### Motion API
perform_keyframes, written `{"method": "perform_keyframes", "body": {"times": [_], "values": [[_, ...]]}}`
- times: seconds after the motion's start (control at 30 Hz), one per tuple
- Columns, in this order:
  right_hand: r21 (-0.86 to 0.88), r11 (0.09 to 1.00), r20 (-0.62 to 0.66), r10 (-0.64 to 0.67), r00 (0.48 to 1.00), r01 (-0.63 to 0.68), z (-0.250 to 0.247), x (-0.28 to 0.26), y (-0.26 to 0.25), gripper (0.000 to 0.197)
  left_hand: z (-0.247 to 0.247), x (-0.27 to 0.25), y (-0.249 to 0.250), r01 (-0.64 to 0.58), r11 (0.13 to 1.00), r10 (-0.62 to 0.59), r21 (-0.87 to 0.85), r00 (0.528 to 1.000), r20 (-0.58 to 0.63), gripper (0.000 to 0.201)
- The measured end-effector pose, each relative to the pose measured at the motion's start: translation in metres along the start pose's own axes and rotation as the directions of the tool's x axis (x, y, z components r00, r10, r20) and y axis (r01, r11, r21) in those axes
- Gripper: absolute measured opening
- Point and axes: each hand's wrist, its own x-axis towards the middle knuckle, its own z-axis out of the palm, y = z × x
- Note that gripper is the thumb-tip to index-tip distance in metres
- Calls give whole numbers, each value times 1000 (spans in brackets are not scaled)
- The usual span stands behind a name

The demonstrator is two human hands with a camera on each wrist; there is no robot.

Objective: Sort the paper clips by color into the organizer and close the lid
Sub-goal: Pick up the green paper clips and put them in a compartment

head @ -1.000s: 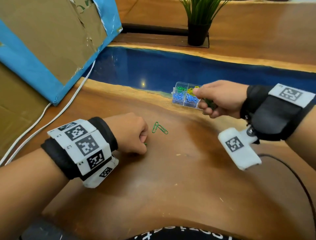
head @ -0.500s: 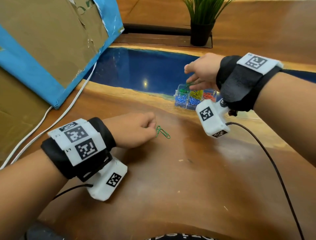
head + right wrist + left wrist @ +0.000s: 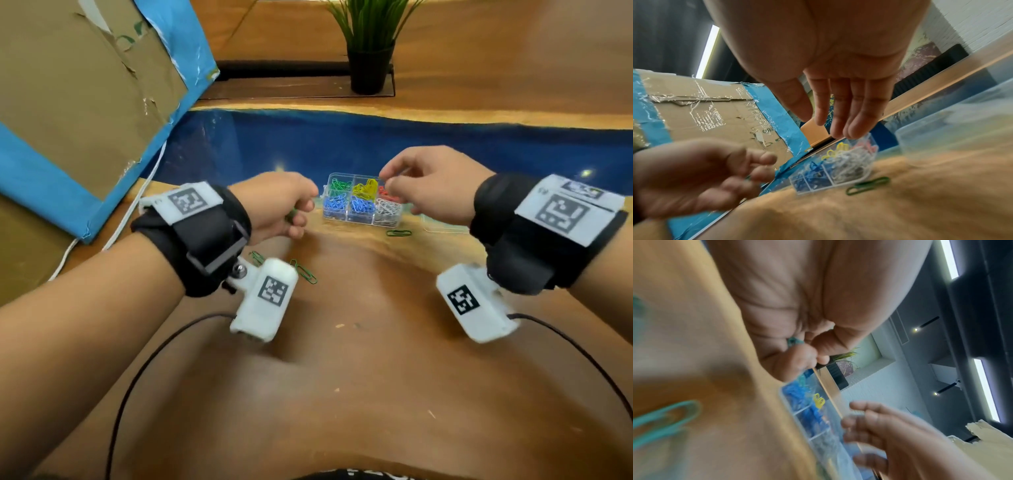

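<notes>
Green wire paper clips (image 3: 291, 216) pinched in the left hand (image 3: 278, 205) should drop into the clear plastic organizer's (image 3: 363, 219) green compartment; right hand (image 3: 428, 185) hovers slack, empty.

Your head camera looks forward and down at the table (image 3: 342, 394) from above, with both wrists near. The left wrist camera looks along your left hand (image 3: 807, 321), very close and blurred. The right wrist camera looks along your right hand (image 3: 838, 65). All three views share the organizer (image 3: 363, 219).
</notes>
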Motion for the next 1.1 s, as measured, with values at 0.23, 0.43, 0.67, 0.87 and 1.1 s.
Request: {"method": "perform_keyframes", "body": {"times": [0.23,0.43,0.67,0.87,1.1], "values": [[-38,999,-17,7,1000,-7,-9,-18,28,11,21,22,53,-29,999,25,-31,994,-111,9],[-44,999,1,31,1000,-31,-12,-29,40,14,36,40,58,-36,999,38,16,985,-169,12],[-54,998,40,13,999,-11,-9,-34,42,20,31,45,55,-126,988,144,86,958,-250,31],[-230,972,130,-9,991,39,5,-31,42,24,16,33,39,-188,895,263,404,955,-137,20],[-499,858,198,-21,980,119,14,-21,29,37,14,32,12,-124,362,228,924,973,41,44]]}}
